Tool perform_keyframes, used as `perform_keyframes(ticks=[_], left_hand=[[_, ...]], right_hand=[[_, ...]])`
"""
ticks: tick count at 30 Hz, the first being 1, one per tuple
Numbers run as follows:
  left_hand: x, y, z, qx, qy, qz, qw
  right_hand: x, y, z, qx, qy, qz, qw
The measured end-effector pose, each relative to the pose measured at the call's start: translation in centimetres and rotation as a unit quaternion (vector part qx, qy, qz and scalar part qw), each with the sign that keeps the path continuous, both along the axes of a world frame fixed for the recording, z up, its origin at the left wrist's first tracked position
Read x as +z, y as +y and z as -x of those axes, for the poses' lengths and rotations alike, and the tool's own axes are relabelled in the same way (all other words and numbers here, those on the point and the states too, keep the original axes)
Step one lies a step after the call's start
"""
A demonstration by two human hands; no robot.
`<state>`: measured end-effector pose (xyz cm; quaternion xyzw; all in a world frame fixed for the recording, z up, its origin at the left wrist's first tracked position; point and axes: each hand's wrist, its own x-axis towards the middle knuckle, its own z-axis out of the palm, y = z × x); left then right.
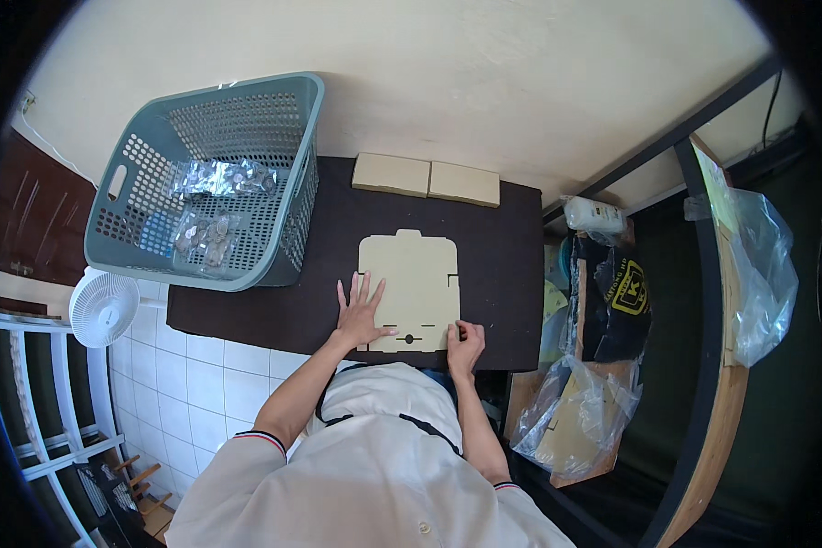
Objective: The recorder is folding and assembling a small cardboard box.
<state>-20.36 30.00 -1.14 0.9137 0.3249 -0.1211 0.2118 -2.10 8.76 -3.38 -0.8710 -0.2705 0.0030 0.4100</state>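
Note:
A flat, unfolded tan cardboard box blank (413, 279) lies on the dark table (493, 274) in front of me. My left hand (362, 315) rests flat with spread fingers on the blank's lower left part. My right hand (466, 345) pinches the blank's lower right corner flap with curled fingers. Two folded tan cardboard boxes (426, 178) sit side by side at the table's far edge, against the wall.
A grey-blue plastic laundry basket (274, 110) holding clear bags of small parts (212, 205) stands on the table's left end. A small white fan (103, 308) sits lower left. Plastic bags (758, 265), cardboard and a dark bag fill the shelf frame to the right.

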Motion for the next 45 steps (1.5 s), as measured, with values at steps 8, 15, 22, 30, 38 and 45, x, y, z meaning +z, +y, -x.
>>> perform_keyframes(ticks=[8,15,22,30,38,45], left_hand=[[0.0,0.3,-0.2,-0.015,0.033,0.006,0.999],[0.4,0.6,-0.5,-0.006,0.030,0.031,0.999],[0.9,0.6,-0.5,0.003,0.021,0.045,0.999],[0.9,0.7,-0.2,0.013,0.022,0.055,0.998],[0.0,0.3,1.8,0.079,-0.197,-0.039,0.976],[1.0,-0.9,4.0,0.375,-0.099,0.126,0.913]], right_hand=[[-0.2,0.5,-0.1,0.000,0.009,0.030,1.000],[0.7,1.5,-1.0,0.032,0.004,0.072,0.997],[0.2,4.8,-3.0,0.042,0.001,0.058,0.997],[-0.7,8.9,-5.3,0.044,-0.019,0.045,0.998],[0.3,6.3,-6.3,-0.111,0.072,-0.017,0.991],[2.3,1.0,-0.8,-0.084,0.158,0.112,0.977]])
